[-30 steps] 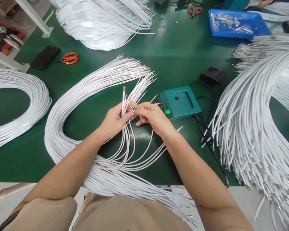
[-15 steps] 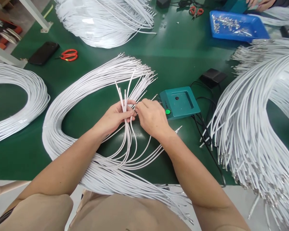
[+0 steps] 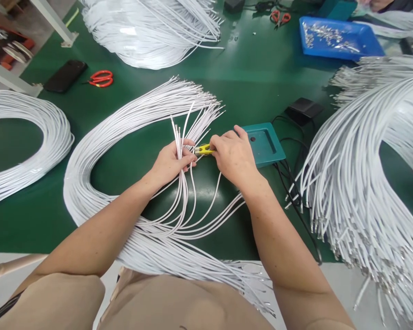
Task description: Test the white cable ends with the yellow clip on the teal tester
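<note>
My left hand (image 3: 174, 161) is closed around a small bunch of white wires (image 3: 177, 137), whose metal-tipped ends stick up above the fingers. Between the hands, small yellow snips (image 3: 204, 149) are gripped in my right hand (image 3: 232, 153). Their metal tip points left and reaches the fingertips of my left hand; the exact contact there is too small to make out. A large looped bundle of white wires (image 3: 86, 151) lies on the table under and around my left arm, its far ends fanned out beyond the hands.
Right of my right hand is a teal device (image 3: 266, 146) with black cables. A thick wire bundle (image 3: 351, 183) hangs over the table edge at right. Farther back are a blue tray (image 3: 340, 39) of small metal parts, red-handled scissors (image 3: 101, 79) and a black phone (image 3: 65, 75).
The yellow snips now show between the hands. My right hand has shifted right, away from the left fingertips, and covers part of the teal device. My left hand still holds the wires.
</note>
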Tool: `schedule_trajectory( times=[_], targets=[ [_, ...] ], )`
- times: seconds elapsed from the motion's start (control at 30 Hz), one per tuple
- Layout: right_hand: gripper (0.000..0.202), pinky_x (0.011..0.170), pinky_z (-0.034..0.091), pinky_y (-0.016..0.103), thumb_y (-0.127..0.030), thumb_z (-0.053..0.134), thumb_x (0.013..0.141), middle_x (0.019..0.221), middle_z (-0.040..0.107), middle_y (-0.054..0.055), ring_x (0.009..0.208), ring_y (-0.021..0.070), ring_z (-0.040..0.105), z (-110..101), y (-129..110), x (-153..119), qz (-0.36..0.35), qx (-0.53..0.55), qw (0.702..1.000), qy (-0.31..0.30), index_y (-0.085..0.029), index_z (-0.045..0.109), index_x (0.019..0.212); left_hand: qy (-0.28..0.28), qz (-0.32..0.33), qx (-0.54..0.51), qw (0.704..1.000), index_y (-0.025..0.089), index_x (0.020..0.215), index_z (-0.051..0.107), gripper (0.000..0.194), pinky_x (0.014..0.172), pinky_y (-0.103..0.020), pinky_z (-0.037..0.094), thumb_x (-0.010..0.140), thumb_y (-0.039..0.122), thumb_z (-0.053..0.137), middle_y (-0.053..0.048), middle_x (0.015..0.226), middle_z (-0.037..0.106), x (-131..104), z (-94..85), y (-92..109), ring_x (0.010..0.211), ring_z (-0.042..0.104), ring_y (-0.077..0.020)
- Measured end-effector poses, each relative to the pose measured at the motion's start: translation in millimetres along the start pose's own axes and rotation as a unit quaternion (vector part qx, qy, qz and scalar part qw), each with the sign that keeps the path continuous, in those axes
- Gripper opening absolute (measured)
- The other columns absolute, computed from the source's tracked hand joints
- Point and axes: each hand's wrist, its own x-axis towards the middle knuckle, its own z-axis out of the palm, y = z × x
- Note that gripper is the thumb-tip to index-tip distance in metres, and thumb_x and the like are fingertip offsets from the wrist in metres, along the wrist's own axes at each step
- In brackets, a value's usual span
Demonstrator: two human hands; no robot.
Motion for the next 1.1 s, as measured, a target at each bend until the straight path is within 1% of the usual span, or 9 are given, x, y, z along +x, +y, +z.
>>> schedule_trajectory(
  times=[0.2,0.43,0.5,0.57,0.63,0.73,0.9,0.97,1.1],
  targets=[
    [0.025,0.095,0.033,0.042,-0.007,0.040,0.084,0.072,0.061,0.007,0.082,0.0239,0.046,1.6,2.0,2.5,-0.002,-0.017,1.000,0.019,-0.019,0.062,0.082,0.023,-0.014,0.032,0.999,0.016,0.103,0.059,0.037,0.050,-0.021,0.046,0.069,0.021,0.072,0.001,0.067,0.068,1.5,0.7,1.4,0.047,0.056,-0.0083],
    [0.026,0.105,0.027,0.048,-0.010,0.040,0.087,0.073,0.064,0.008,0.089,0.0250,0.047,1.2,0.2,1.0,0.009,0.008,1.000,-0.007,-0.019,0.064,0.090,0.028,-0.014,0.068,0.997,0.016,0.104,0.062,0.037,0.053,-0.022,0.049,0.069,0.022,0.071,0.000,0.070,0.070,2.8,2.6,-1.8,0.049,0.059,-0.0096],
    [0.024,0.110,0.020,0.053,-0.015,0.041,0.090,0.083,0.067,0.008,0.098,0.0263,0.049,-2.2,1.2,-1.3,0.027,0.002,1.000,0.006,-0.019,0.063,0.097,0.025,-0.015,0.070,0.997,0.015,0.105,0.062,0.038,0.053,-0.022,0.049,0.069,0.022,0.071,-0.001,0.070,0.071,2.8,2.5,-2.3,0.049,0.058,-0.0095],
    [0.025,0.112,0.013,0.060,-0.022,0.042,0.092,0.108,0.067,0.012,0.115,0.0296,0.046,-4.5,4.3,-4.1,0.083,-0.020,0.995,0.044,-0.018,0.061,0.109,0.021,-0.017,0.070,0.997,0.015,0.106,0.063,0.039,0.053,-0.023,0.049,0.069,0.023,0.072,-0.002,0.071,0.071,2.6,2.2,-1.9,0.049,0.059,-0.0098],
    [0.033,0.110,0.012,0.064,-0.026,0.042,0.094,0.131,0.056,0.017,0.128,0.0341,0.038,-4.0,8.8,-6.5,0.152,-0.045,0.985,0.072,-0.016,0.055,0.121,0.018,-0.022,0.071,0.997,0.014,0.105,0.064,0.039,0.054,-0.024,0.050,0.068,0.023,0.072,-0.002,0.072,0.072,2.3,1.9,-0.7,0.050,0.059,-0.0105],
    [0.039,0.108,0.015,0.066,-0.028,0.042,0.094,0.142,0.046,0.020,0.135,0.0373,0.033,1.0,14.7,-8.7,0.183,-0.060,0.979,0.066,-0.014,0.049,0.130,0.016,-0.034,0.068,0.997,0.012,0.101,0.066,0.036,0.055,-0.025,0.050,0.068,0.023,0.073,-0.004,0.071,0.072,0.9,0.5,2.0,0.051,0.060,-0.0115],
    [0.034,0.108,0.019,0.062,-0.026,0.044,0.093,0.139,0.050,0.018,0.131,0.0350,0.039,0.4,13.0,-8.1,0.164,-0.043,0.981,0.094,-0.016,0.055,0.124,0.033,-0.033,0.049,0.998,0.012,0.119,0.061,0.056,0.062,-0.028,0.051,0.066,0.024,0.076,-0.003,0.073,0.072,-3.4,-8.8,5.1,0.058,0.063,-0.0141],
    [0.031,0.106,0.026,0.056,-0.027,0.044,0.094,0.134,0.055,0.017,0.126,0.0329,0.044,-6.0,5.3,-6.8,0.143,-0.006,0.984,0.108,-0.016,0.058,0.120,0.044,-0.024,0.036,0.998,0.011,0.116,0.063,0.054,0.064,-0.028,0.050,0.066,0.027,0.077,-0.002,0.070,0.070,-4.4,-13.9,5.1,0.062,0.064,-0.0154],
    [0.031,0.086,0.042,0.037,-0.030,0.040,0.097,0.100,0.069,0.012,0.096,0.0239,0.057,-20.7,-23.6,-5.3,0.033,0.127,0.989,0.061,-0.016,0.067,0.100,0.029,-0.043,-0.054,0.997,0.010,0.108,0.066,0.052,0.063,-0.026,0.048,0.063,0.031,0.082,-0.001,0.068,0.066,-4.8,-18.8,4.1,0.062,0.061,-0.0130]
  ],
)
